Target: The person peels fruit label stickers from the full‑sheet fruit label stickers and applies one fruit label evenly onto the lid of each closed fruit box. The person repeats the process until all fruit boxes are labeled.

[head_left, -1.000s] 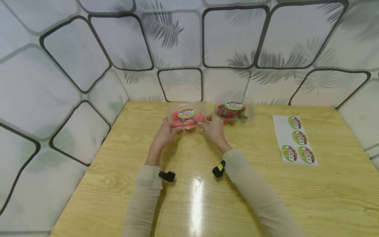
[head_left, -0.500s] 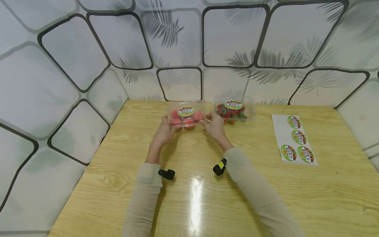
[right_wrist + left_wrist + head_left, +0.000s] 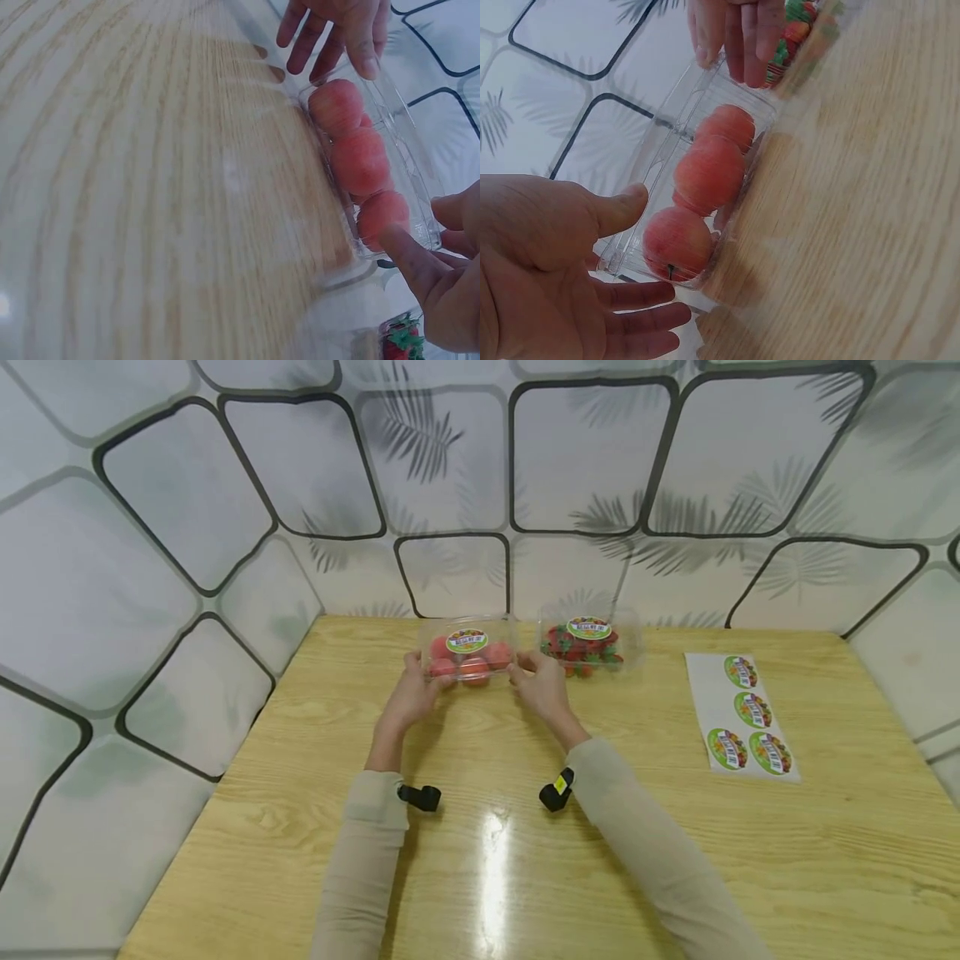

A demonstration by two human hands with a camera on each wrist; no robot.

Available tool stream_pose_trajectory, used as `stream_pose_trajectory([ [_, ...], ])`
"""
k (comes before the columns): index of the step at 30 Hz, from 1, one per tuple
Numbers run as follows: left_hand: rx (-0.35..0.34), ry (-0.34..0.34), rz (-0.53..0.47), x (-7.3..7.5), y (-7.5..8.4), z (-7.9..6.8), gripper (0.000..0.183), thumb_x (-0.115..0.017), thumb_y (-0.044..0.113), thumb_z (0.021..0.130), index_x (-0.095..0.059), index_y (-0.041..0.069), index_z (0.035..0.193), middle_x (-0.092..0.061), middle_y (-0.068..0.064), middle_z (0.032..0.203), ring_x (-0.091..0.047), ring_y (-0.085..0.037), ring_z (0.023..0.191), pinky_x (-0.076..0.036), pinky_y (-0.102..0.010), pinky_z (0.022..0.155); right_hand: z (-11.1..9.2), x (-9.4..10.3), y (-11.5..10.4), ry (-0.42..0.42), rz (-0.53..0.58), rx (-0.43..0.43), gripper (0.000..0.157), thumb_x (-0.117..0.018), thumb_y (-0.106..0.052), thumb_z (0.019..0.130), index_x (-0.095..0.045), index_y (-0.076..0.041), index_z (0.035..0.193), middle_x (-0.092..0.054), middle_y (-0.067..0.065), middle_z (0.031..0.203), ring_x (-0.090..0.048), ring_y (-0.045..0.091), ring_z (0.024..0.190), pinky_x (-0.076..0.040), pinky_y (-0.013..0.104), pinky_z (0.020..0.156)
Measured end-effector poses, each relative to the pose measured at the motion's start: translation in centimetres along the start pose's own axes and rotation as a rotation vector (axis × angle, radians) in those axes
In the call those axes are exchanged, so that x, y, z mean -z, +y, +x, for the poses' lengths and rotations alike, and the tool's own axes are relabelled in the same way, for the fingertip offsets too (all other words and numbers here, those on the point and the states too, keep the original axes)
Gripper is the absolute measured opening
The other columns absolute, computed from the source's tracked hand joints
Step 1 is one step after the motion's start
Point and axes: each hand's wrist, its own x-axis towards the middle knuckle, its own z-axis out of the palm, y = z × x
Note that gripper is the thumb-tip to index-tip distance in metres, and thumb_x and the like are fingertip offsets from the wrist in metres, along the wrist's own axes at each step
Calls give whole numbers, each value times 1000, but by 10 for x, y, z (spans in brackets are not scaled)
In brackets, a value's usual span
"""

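Observation:
A clear plastic box of pinkish-red apples stands at the table's back edge, an oval fruit label on its lid. At its left end is my left hand, thumb by the lid edge and fingers stretched out past the box corner. My right hand is at the opposite end, its straight thumb and forefinger right at the corner. Neither hand curls round the box. Just behind the right hand sits a second clear box with strawberries and a matching label.
On the right of the wooden table lies a white sheet with several round fruit stickers. A patterned wall covering rises directly behind the boxes and along the left side.
My right thumb and fingers have drawn slightly to the right, away from the front of the apple box. The left hand and both boxes stay nearly where they were.

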Motion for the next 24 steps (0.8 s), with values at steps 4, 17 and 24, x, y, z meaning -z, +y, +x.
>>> stream_pose_trajectory([
  [4,-1,7,-17,1,-1,2,71,-56,25,103,-12,-3,150,-45,-34,139,-45,-39,132,-39,-50,106,-1,-2,2,-1,61,13,39,-62,-13,98,-58,5,133,-66,25,121,-72,33,94,-58,25,63],
  [17,1,81,-35,-1,1,4,70,-59,21,101,-16,-5,148,-50,-35,133,-48,-40,128,-38,-51,107,-3,-5,9,-49,80,-29,49,-54,-16,102,-44,-9,149,-67,23,119,-73,34,84,-56,23,57],
  [24,17,88,-64,-3,1,4,69,-58,22,102,-14,-2,150,-50,-35,134,-50,-39,124,-40,-51,104,-4,-7,11,-26,26,6,52,-52,-11,98,-44,-10,150,-58,25,135,-55,7,47,-40,18,44],
])
